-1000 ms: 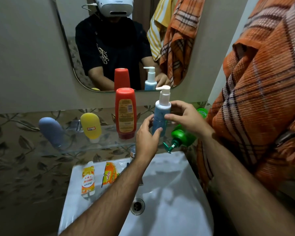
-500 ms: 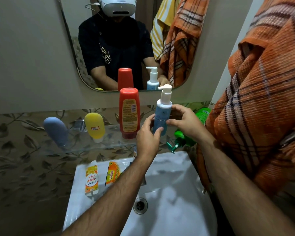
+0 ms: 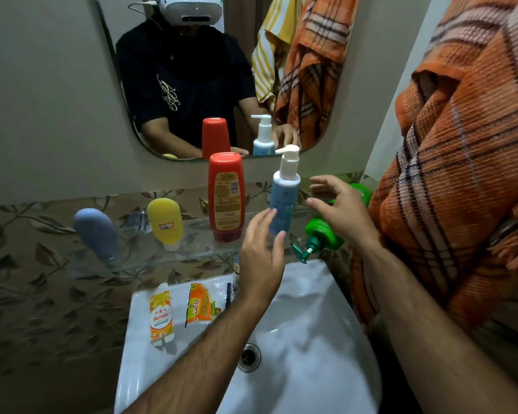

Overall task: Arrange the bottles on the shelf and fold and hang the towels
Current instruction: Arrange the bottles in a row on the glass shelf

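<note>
Blue pump bottle: standing upright on the glass shelf, white pump head on top, nozzle pointing left; every place below is given from this bottle.
Left hand: hovering just in front of the bottle's lower left, fingers straight and loosely spread, gripping nothing; whether a fingertip is grazing the bottle's base cannot be told.
Right hand: hanging just to the bottle's right, fingers slightly curved and spread apart, a clear gap showing between them and the bottle.
Red bottle: standing cap-down just to the left, on the same shelf.
Yellow bottle: sitting farther left, cap-down.
Grey-blue bottle: leaning farthest left along the shelf.
Green pump bottle: lying on its side to the lower right, partly behind the right hand, its pump pointing down-left.
Orange plaid towel: hanging bunched far to the right.
Sink: sitting below, white, with two sachets lying on its rim to the lower left.
Mirror: hanging above, reflecting the bottle and the person.
</note>
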A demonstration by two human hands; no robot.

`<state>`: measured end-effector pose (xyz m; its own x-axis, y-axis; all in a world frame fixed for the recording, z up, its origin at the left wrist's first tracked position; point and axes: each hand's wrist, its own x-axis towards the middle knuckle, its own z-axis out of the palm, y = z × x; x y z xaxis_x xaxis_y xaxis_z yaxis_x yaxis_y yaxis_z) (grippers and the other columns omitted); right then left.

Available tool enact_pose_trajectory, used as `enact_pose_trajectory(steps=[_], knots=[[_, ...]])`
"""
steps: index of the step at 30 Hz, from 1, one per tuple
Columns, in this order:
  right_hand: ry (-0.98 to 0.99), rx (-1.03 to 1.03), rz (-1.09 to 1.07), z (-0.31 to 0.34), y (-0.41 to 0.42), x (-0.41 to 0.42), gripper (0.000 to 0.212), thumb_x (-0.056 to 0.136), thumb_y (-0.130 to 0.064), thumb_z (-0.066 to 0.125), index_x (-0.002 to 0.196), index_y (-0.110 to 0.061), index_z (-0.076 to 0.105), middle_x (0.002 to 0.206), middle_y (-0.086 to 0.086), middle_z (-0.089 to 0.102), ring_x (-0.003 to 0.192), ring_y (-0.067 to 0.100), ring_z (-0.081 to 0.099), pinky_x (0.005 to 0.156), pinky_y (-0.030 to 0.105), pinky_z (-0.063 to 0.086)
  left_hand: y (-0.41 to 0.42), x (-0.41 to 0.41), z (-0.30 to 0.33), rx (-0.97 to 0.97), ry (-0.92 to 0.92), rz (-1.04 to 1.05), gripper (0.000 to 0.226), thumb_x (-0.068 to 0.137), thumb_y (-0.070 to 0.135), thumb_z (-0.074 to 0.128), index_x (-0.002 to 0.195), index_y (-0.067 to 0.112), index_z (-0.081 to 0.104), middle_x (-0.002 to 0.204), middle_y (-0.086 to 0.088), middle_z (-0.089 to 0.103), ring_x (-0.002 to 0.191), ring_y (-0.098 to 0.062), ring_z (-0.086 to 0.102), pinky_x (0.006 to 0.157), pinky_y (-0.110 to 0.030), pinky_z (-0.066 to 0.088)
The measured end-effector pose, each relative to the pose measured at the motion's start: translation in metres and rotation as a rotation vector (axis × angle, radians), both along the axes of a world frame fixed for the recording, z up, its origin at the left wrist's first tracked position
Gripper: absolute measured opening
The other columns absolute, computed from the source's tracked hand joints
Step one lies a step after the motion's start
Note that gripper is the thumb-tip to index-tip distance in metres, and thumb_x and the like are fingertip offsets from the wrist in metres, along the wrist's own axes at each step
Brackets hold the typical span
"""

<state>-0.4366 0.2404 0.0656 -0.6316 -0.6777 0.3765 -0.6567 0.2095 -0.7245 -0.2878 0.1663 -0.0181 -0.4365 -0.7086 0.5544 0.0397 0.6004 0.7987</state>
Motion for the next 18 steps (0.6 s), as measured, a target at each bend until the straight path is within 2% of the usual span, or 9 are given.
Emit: enact_pose_trajectory(steps=[4,7,8,10,12,15,18], knots=[[0.148,0.014,-0.058,-0.004,0.019,-0.002,0.032,0.084,-0.009,0.072,0.115,-0.014,0.068,0.110,0.003,0.071,0.103,0.018,0.066,0.094,0.035,0.052,0.008,0.005,-0.007,-0.066,-0.036,-0.104,0.044,0.095,0.044,0.050,0.130,0.018,0.056,0.124,0.004,0.059,0.112,-0.009,0.057,0.087,-0.037,0.054],[0.323,0.144,-0.107,-0.014,0.034,-0.006,0.044,0.076,0.007,0.062,0.115,-0.010,0.068,0.118,0.011,0.068,0.113,0.029,0.061,0.101,0.035,0.043,0.012,0.002,-0.014,-0.020,-0.111,-0.105,0.048,0.092,0.052,0.049,0.126,0.019,0.060,0.116,0.008,0.061,0.103,-0.004,0.059,0.083,-0.030,0.054],[0.355,0.216,-0.105,-0.018,0.038,-0.007,0.051,0.072,0.010,0.059,0.119,-0.009,0.066,0.123,0.013,0.065,0.118,0.032,0.057,0.104,0.034,0.038,0.013,0.000,-0.016,0.052,-0.104,-0.096,0.047,0.091,0.054,0.048,0.121,0.021,0.062,0.111,0.008,0.063,0.098,-0.003,0.060,0.081,-0.030,0.055],[0.380,0.382,-0.088,-0.028,0.043,-0.011,0.067,0.068,0.009,0.060,0.132,-0.012,0.058,0.140,0.013,0.053,0.131,0.033,0.044,0.111,0.035,0.029,0.015,-0.003,-0.013,0.328,-0.053,-0.121,0.038,0.093,0.056,0.044,0.104,0.027,0.066,0.099,0.007,0.068,0.092,-0.008,0.065,0.078,-0.037,0.058],[0.403,0.516,-0.082,-0.040,0.045,-0.015,0.080,0.069,0.002,0.065,0.144,-0.017,0.045,0.153,0.012,0.037,0.143,0.031,0.030,0.116,0.040,0.024,0.016,-0.009,-0.006,0.595,-0.002,-0.189,0.030,0.100,0.047,0.041,0.095,0.028,0.064,0.092,0.003,0.069,0.088,-0.012,0.067,0.073,-0.034,0.059],[0.451,0.574,-0.069,-0.056,0.046,-0.021,0.090,0.067,-0.009,0.075,0.148,-0.021,0.038,0.160,0.009,0.025,0.149,0.030,0.018,0.119,0.041,0.019,0.014,-0.017,0.003,0.765,0.049,-0.242,0.034,0.102,0.040,0.038,0.099,0.018,0.064,0.098,-0.007,0.070,0.085,-0.016,0.067,0.067,-0.028,0.056],[0.446,0.494,-0.041,-0.057,0.048,-0.024,0.088,0.064,-0.003,0.074,0.145,-0.017,0.044,0.158,0.013,0.030,0.147,0.035,0.022,0.121,0.044,0.018,0.012,-0.021,0.008,0.842,0.032,-0.283,0.043,0.102,0.045,0.034,0.098,0.017,0.064,0.103,-0.012,0.071,0.090,-0.021,0.070,0.076,-0.036,0.058]])
